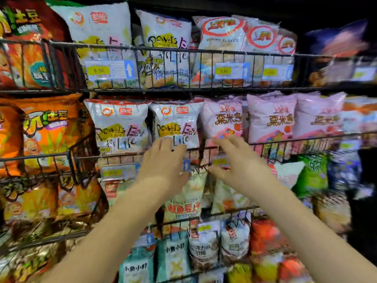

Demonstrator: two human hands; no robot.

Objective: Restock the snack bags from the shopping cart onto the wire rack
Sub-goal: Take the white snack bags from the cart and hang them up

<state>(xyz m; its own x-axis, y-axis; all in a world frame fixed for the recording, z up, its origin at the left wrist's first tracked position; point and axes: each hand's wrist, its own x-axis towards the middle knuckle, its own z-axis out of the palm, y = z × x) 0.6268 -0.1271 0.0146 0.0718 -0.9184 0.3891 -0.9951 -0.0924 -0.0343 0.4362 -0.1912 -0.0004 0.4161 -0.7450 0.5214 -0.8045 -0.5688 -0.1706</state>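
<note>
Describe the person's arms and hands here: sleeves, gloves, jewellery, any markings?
The left hand and right hand are bare, with no gloves and no rings that can be seen. The left forearm and right forearm are uncovered down to the frame edge, with no sleeve, watch, bracelet or marking in view. The fingertips are slightly blurred.

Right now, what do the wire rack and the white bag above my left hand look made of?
Wire rack: thin dark metal rods, likely painted or coated, judging by the rigid grid. White bag: glossy printed plastic film, judging by its sheen, wrinkles and crimped top edge.
</note>
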